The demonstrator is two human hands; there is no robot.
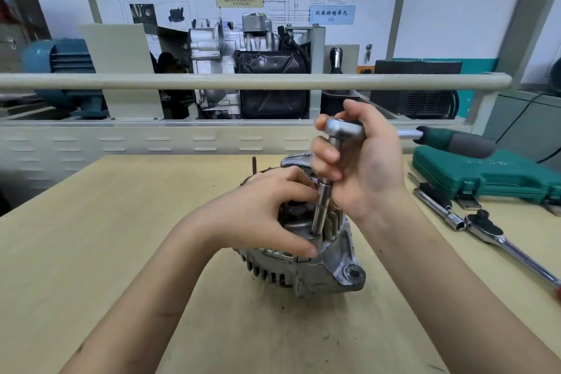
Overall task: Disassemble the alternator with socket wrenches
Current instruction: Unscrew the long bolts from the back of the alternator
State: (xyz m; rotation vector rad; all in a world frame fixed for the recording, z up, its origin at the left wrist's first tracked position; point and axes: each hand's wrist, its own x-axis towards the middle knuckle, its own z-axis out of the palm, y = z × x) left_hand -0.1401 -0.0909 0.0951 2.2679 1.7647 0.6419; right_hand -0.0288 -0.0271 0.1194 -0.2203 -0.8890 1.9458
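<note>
Here the alternator (303,255) is stood near the middle of the tabletop (121,237), its finned casing down and its mounting lug turned toward the near edge, so that the bolts in its upper face can be reached from above. It is steadied by the left hand (261,209), whose fingers are curled over the housing and whose thumb lies at the foot of the long socket (320,209), apparently to keep the socket seated. The ratchet wrench (346,129) is grasped at its head by the right hand (361,161), fingers wrapped round head and drive, while the green handle juts free toward the right edge; this suggests that the socket is being guided by fingers rather than levered. A second ratchet (485,229) and the green tool case (485,173) are kept within reach along the right edge.
</note>
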